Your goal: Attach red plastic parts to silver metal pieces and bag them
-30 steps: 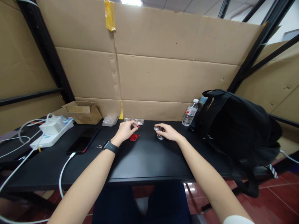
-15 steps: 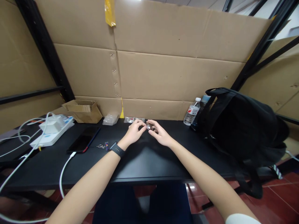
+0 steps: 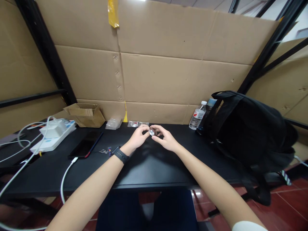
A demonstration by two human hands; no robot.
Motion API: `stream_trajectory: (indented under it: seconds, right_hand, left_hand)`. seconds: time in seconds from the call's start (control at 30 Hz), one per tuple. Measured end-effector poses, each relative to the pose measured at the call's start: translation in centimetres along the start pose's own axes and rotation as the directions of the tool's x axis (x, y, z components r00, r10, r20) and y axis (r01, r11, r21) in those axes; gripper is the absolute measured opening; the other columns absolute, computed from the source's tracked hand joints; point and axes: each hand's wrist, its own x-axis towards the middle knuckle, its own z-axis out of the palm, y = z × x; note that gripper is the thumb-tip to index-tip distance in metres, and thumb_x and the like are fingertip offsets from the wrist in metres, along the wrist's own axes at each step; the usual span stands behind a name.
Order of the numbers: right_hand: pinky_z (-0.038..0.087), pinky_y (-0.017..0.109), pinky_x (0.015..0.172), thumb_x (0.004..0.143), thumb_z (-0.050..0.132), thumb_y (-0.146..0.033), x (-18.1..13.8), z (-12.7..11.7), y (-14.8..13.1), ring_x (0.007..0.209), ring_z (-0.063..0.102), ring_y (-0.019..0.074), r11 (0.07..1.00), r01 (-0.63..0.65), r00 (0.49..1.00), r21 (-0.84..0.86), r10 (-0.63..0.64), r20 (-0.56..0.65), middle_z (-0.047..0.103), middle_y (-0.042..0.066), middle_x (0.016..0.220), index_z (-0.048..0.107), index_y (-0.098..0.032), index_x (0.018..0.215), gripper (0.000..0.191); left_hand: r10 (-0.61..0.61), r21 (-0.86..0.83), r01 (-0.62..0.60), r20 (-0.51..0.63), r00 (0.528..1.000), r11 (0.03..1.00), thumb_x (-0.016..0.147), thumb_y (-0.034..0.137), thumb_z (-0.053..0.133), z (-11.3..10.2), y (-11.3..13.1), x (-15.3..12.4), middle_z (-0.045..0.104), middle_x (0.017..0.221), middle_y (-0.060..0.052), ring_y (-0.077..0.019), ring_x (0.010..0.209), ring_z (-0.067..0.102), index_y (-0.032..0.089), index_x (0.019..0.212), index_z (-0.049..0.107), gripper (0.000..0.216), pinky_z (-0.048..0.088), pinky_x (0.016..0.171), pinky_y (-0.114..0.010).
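My left hand (image 3: 138, 138) and my right hand (image 3: 165, 139) meet above the middle of the black table (image 3: 149, 166). Both pinch a small clear round object (image 3: 152, 132) between their fingertips, a little above the tabletop. A black watch sits on my left wrist. Just behind the hands, near the cardboard wall, lie small clear bags (image 3: 138, 123) with red and silver bits inside. The red pieces that lay on the table earlier are hidden behind my left hand or gone from view.
A black phone (image 3: 86, 144) with a white cable lies left of my hands, with a small key ring (image 3: 106, 150) beside it. A white power strip (image 3: 51, 135) and cardboard box (image 3: 84, 114) are far left. A water bottle (image 3: 196, 119) and black backpack (image 3: 250, 134) stand right.
My hands came together: the right lifted the clear object off the table and moved left, the left left the red pieces and now pinches the object too.
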Motion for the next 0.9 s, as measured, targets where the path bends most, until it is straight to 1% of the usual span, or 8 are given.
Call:
stream_trajectory:
  seconds: [0.13,0.27,0.37,0.47,0.57,0.73,0.9]
  right_hand:
    - [0.050,0.036,0.092,0.090,0.065,-0.037,0.0,-0.4,0.0,0.118,0.062,0.0237,1.000,0.025,1.000,-0.010,-0.025,0.002,0.060,0.008,0.138,0.049,-0.029,0.139,0.052]
    - [0.049,0.038,0.096,0.088,0.068,-0.038,0.0,-0.7,0.0,0.127,0.058,0.0256,0.999,0.034,0.999,0.018,-0.034,0.025,0.057,0.009,0.143,0.046,-0.030,0.141,0.058]
    - [0.048,0.038,0.098,0.085,0.072,-0.038,0.0,-0.9,-0.1,0.130,0.056,0.0259,0.998,0.045,0.998,0.038,-0.046,0.033,0.058,0.010,0.143,0.046,-0.030,0.142,0.063]
    - [0.048,0.039,0.099,0.084,0.073,-0.038,0.0,-1.0,-0.1,0.131,0.056,0.0263,0.998,0.048,0.998,0.051,-0.050,0.033,0.058,0.010,0.142,0.046,-0.029,0.142,0.064]
    - [0.048,0.040,0.099,0.085,0.073,-0.039,0.0,-1.0,0.0,0.131,0.056,0.0268,0.998,0.043,0.999,0.050,-0.044,0.030,0.059,0.011,0.142,0.047,-0.028,0.142,0.063]
    - [0.048,0.041,0.099,0.085,0.073,-0.038,0.0,-1.1,0.2,0.131,0.056,0.0268,0.997,0.056,0.998,0.052,-0.057,0.011,0.059,0.011,0.142,0.048,-0.028,0.141,0.062]
    - [0.048,0.041,0.099,0.084,0.074,-0.038,0.0,-1.2,0.3,0.130,0.057,0.0270,0.998,0.050,0.999,0.048,-0.051,0.016,0.060,0.010,0.141,0.047,-0.028,0.141,0.063]
  left_hand:
    - [-0.004,-0.068,0.006,0.038,0.999,0.998,0.091,0.038,0.062,0.1,0.5,-0.2,0.071,0.106,-0.008,-0.0234,0.108,0.061,0.019,0.091,0.074,0.022,0.042,0.106,-0.039]
    - [0.000,-0.119,0.010,0.084,0.996,0.993,0.092,0.042,0.062,0.4,0.6,-0.3,0.072,0.113,-0.009,-0.0243,0.109,0.062,0.020,0.098,0.074,0.026,0.042,0.105,-0.039]
    - [0.006,-0.130,0.008,0.113,0.994,0.992,0.092,0.046,0.062,0.5,0.5,-0.3,0.072,0.112,-0.009,-0.0245,0.107,0.063,0.019,0.102,0.075,0.031,0.043,0.103,-0.038]
    - [0.013,-0.148,0.005,0.122,0.993,0.989,0.092,0.047,0.062,0.6,0.6,-0.4,0.072,0.110,-0.009,-0.0247,0.105,0.063,0.018,0.101,0.075,0.033,0.044,0.101,-0.038]
    - [0.014,-0.161,0.003,0.104,0.994,0.987,0.091,0.047,0.064,0.5,0.9,-0.4,0.072,0.109,-0.009,-0.0248,0.105,0.063,0.018,0.100,0.075,0.033,0.043,0.101,-0.037]
    - [0.007,-0.173,0.007,0.084,0.996,0.985,0.089,0.045,0.066,0.3,1.3,-0.4,0.073,0.105,-0.009,-0.0245,0.103,0.063,0.017,0.093,0.075,0.030,0.043,0.100,-0.037]
    - [0.003,-0.177,0.013,0.092,0.996,0.984,0.089,0.043,0.066,0.2,1.2,-0.3,0.073,0.102,-0.008,-0.0241,0.102,0.063,0.017,0.088,0.074,0.027,0.043,0.100,-0.036]
